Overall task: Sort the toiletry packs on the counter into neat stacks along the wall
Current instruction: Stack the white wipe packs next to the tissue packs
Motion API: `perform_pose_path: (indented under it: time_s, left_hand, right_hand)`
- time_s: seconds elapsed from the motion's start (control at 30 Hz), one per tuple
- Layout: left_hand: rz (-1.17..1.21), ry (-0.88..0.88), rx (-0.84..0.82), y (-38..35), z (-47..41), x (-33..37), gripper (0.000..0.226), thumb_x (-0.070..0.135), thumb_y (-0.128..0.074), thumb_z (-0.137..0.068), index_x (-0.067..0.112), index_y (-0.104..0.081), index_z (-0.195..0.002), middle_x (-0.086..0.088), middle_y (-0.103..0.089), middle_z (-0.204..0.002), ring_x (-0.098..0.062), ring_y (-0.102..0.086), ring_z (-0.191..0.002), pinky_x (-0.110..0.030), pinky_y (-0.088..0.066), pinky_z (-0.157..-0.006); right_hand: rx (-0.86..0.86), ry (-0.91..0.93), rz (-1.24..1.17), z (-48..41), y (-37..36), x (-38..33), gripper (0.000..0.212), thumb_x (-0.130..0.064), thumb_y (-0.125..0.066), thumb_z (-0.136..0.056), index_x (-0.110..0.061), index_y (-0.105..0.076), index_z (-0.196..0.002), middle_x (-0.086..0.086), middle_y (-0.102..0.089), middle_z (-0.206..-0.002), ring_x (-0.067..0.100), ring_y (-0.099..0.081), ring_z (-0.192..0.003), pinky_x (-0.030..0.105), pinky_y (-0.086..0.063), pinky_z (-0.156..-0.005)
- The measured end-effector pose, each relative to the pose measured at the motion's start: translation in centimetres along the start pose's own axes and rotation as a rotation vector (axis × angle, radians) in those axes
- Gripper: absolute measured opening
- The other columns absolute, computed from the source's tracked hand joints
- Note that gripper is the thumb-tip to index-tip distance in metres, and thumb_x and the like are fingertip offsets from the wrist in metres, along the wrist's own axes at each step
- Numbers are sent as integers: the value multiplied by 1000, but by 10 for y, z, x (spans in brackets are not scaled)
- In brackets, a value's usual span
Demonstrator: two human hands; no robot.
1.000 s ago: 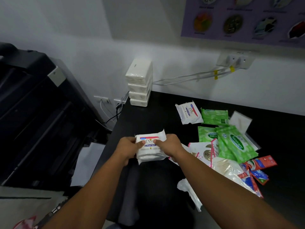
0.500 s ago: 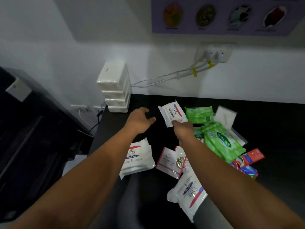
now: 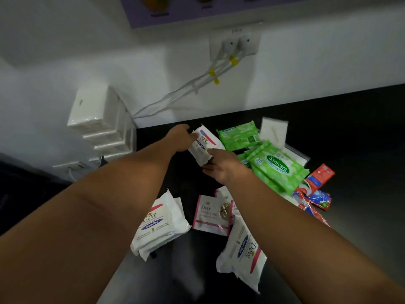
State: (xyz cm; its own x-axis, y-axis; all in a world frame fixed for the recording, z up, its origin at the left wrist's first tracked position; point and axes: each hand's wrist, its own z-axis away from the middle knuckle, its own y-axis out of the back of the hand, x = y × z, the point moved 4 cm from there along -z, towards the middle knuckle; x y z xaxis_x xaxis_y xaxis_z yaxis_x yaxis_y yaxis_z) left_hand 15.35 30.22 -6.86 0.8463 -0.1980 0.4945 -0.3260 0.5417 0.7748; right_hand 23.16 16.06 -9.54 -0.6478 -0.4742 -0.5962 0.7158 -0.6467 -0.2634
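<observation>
Your left hand (image 3: 179,139) and right hand (image 3: 221,166) both hold one white Dove pack (image 3: 202,144). The left pinches its far end and the right curls round its near end. The pack lies slanted between them, near the wall. You cannot tell whether it rests on the black counter (image 3: 350,132) or is just above it.

Left of the grip, well apart from it, a stack of white packs (image 3: 98,121) stands against the wall at the counter's end. Just right of the grip lies a green pack (image 3: 238,137), face down. Beyond that a white pack (image 3: 274,130) leans up. To the right of your right hand are the green Sanicare packs (image 3: 277,166), overlapping one another. Past them on the right sits a heap of red sachets (image 3: 317,189).

On your side of the grip, under your left forearm, lies a Dove Fresh Red pack (image 3: 160,224). A Dove bio keratin sachet (image 3: 209,213) lies beside it, between your two forearms. Closer to you, partly under your right forearm, another Dove pack (image 3: 243,253) lies with its label turned sideways.

Above the grip, a wall socket (image 3: 235,41) holds two plugs. Their white cables (image 3: 186,91) run down to the left, toward the stack.
</observation>
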Motion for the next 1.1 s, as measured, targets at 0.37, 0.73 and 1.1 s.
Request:
perform_pose_path:
  time_s: [0.37, 0.73, 1.1]
  left_hand:
    - [532, 33, -18, 19, 74, -30, 25, 33, -72, -90, 12, -74, -104, -7, -75, -101, -21, -71, -90, -34, -56, -77]
    - [1029, 202, 254, 23, 221, -96, 18, 23, -76, -87, 8, -73, -96, -8, -76, -82, -12, -66, -63, -26, -53, -62]
    - [1034, 349, 417, -14, 264, -153, 18, 23, -71, -92, 5, -73, -89, -10, -76, -77, -18, -66, -60, -31, -53, -60]
  right_hand:
    - [-101, 30, 67, 38, -13, -1, 16, -21, -56, -100, -8, -59, -109, 14, -63, -97, 31, -64, -86, 40, -56, -79]
    - [-333, 210, 381, 92, -30, 28, 15, -16, -71, -89, -8, -68, -101, 6, -73, -99, 16, -69, -85, 29, -59, -71]
    - [-248, 469, 967, 121, -46, 67, 27, -26, -60, -97, -12, -59, -74, -3, -56, -67, 11, -50, -58, 25, -41, -55]
